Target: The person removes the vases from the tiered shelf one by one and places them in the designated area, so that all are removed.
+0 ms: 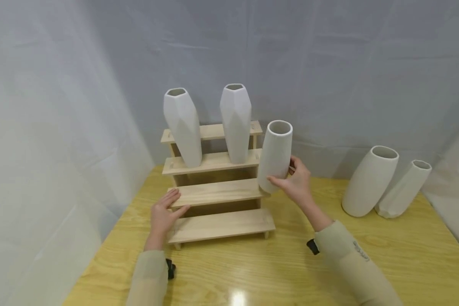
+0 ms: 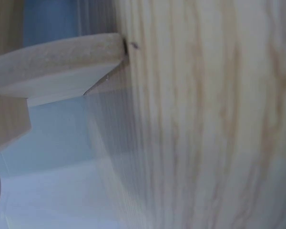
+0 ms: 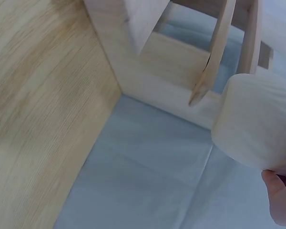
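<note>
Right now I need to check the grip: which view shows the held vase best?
The head view: the whole vase in the right hand. The right wrist shows only its base; the left wrist shows none.

The left hand lies flat with its fingers straight and spread a little, palm down. Its arm in a pale beige sleeve reaches straight ahead. The right hand is lifted higher, fingers and thumb curled in a grip. Its arm comes in from the right, bent at the wrist.
</note>
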{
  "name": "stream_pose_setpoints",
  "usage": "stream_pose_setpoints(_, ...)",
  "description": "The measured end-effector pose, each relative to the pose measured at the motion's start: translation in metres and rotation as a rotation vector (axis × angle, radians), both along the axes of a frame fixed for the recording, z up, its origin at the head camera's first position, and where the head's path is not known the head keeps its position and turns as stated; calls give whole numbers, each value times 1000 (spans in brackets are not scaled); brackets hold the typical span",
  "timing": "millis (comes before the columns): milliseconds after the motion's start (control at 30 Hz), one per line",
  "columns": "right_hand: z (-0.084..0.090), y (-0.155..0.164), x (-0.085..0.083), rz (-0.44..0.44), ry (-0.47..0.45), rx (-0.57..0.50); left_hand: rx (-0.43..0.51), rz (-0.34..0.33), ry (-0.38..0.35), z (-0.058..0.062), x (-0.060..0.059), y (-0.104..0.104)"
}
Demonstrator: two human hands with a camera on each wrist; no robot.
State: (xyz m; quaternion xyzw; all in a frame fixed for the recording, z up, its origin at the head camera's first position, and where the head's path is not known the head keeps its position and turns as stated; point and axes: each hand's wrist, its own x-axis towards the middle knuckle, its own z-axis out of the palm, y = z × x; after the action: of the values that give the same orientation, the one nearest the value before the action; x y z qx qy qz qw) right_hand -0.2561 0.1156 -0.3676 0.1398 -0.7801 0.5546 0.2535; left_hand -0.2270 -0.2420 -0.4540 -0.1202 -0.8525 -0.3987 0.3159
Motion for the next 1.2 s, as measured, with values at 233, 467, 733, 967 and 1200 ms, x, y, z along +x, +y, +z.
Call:
stream_pose_setpoints(233,-6,18,-1,-30,-29,-22,11,2,-17,1,1,-1)
stream_pose_setpoints(467,-16,34,0,-97,-15,-4,-10,14,-36,-3,0,-3)
stream_pose_setpoints(733,-21,54,-1,-149,-54,24,3,8,-48,-2,2,-2)
stream_pose_setpoints(967,-27,72,-3,-194,-112,55,7,9,-39,-4,2,-3)
stream_pose_setpoints(1200,-33,85,-6,-234,-172,97,16,2,-15,-4,2,-5)
